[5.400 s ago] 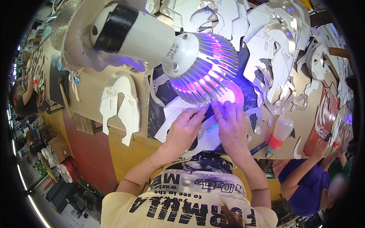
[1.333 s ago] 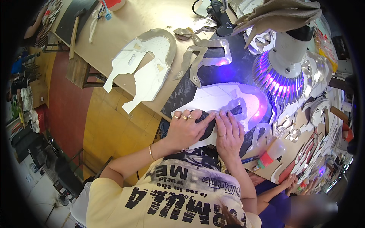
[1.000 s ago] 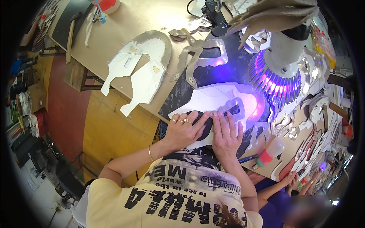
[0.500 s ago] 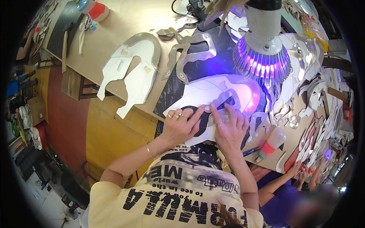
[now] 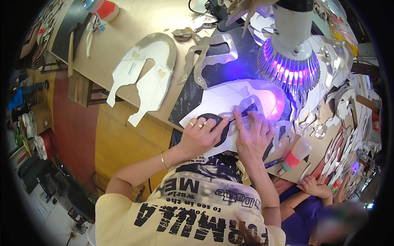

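Note:
In front of me a white shoe upper (image 5: 215, 93) lies on a black mat, its toe end lit purple-pink. A silver-grey shaped overlay piece (image 5: 251, 100) with a cut-out lies on it. My left hand (image 5: 200, 137) rests over the near part of the upper, index finger stretched to the overlay's edge and the other fingers bent. My right hand (image 5: 253, 137) lies beside it, index fingertip pressed on the overlay close to the left one, the other fingers spread. Neither hand visibly grips anything. Both thumbs are mostly hidden.
A lamp (image 5: 289, 65) with a finned head glows purple above the upper's far right. Another white upper (image 5: 143, 74) and grey overlay pieces (image 5: 213, 47) lie left. A bottle (image 5: 296, 153) and pen are near my right forearm. A hammer (image 5: 72, 49) lies far left; a co-worker's hands (image 5: 312, 186) are right.
My right index fingertip has slid slightly forward along the overlay, while my left hand stays nearly in place. The whole view has shifted a little. The co-worker's hands have come together.

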### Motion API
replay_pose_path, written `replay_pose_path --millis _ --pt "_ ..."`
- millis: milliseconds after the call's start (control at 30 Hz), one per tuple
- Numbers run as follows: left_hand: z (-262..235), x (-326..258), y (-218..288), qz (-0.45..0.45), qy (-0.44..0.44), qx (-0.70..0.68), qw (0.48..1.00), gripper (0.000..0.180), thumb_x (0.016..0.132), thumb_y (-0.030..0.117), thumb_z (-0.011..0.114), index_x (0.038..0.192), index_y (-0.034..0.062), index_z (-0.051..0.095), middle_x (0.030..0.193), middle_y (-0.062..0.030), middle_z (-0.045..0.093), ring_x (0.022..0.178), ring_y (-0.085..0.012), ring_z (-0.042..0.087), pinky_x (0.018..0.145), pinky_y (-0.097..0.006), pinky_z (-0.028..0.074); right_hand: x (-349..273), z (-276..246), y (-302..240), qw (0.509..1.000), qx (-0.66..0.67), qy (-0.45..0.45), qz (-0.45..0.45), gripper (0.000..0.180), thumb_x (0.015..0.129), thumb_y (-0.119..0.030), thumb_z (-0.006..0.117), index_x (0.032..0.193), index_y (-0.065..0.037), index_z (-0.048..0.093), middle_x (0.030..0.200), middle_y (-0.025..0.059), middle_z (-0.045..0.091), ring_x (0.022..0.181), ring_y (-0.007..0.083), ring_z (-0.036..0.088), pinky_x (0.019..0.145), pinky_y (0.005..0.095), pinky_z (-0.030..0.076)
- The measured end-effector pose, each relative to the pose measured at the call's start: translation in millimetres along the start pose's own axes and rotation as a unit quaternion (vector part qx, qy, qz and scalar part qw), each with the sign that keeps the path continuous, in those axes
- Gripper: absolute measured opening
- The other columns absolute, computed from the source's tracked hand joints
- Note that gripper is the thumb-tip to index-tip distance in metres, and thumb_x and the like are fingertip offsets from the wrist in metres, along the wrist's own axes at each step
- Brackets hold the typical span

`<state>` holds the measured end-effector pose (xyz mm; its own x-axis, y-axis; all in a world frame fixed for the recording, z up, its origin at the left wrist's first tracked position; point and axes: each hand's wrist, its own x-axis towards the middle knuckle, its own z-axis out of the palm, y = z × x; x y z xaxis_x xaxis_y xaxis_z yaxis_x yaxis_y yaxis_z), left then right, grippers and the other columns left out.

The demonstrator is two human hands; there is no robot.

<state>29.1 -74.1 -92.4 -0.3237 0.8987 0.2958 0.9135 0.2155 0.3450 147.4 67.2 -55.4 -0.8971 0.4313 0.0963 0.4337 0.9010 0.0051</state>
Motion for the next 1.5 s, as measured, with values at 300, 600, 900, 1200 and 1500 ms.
replay_pose_path --millis 300,600,900,1200,1500 --pt "-22 3 -16 -0.058 0.108 -0.103 0.987 0.047 0.073 0.007 0.072 0.120 0.0163 0.070 0.086 -0.0005 0.055 0.077 -0.0188 0.055 0.070 -0.034 0.041 10 1 28 0.973 0.216 0.047 0.071 0.048 0.077 -0.001 0.063 0.123 -0.014 0.069 0.106 0.0082 0.061 0.100 0.0265 0.056 0.093 0.0414 0.037" --pt "-16 34 -16 -0.077 0.048 -0.096 0.991 0.039 0.080 0.016 0.076 0.118 0.0149 0.069 0.110 -0.0081 0.060 0.091 -0.0250 0.059 0.078 -0.037 0.045 3 -9 37 0.976 0.125 0.123 0.131 0.045 0.081 -0.014 0.070 0.126 -0.011 0.067 0.109 0.0103 0.062 0.101 0.0277 0.056 0.092 0.0423 0.038" --pt "-1 35 2 -0.024 -0.018 -0.051 0.998 0.052 0.074 0.006 0.072 0.123 0.0236 0.069 0.108 -0.0064 0.059 0.079 -0.0220 0.059 0.067 -0.034 0.048 10 3 47 0.921 0.222 0.104 0.303 0.053 0.088 -0.028 0.072 0.132 -0.001 0.058 0.103 0.0144 0.062 0.096 0.0307 0.057 0.087 0.0421 0.042" --pt "3 32 -1 -0.012 0.007 -0.070 0.997 0.048 0.072 0.008 0.072 0.119 0.0181 0.070 0.105 -0.0039 0.058 0.077 -0.0199 0.057 0.066 -0.032 0.045 12 8 44 0.775 0.510 0.219 0.302 0.029 0.095 -0.010 0.066 0.119 0.002 0.056 0.100 0.0043 0.061 0.083 0.0098 0.055 0.074 0.0256 0.045" --pt "-12 56 1 -0.047 0.058 -0.136 0.988 0.048 0.074 0.012 0.082 0.120 0.0107 0.070 0.110 -0.0102 0.054 0.081 -0.0192 0.047 0.071 -0.033 0.043 25 13 74 0.705 0.596 0.245 0.296 0.032 0.098 -0.007 0.059 0.128 0.001 0.050 0.114 0.0075 0.062 0.097 0.0068 0.058 0.082 0.0201 0.046"
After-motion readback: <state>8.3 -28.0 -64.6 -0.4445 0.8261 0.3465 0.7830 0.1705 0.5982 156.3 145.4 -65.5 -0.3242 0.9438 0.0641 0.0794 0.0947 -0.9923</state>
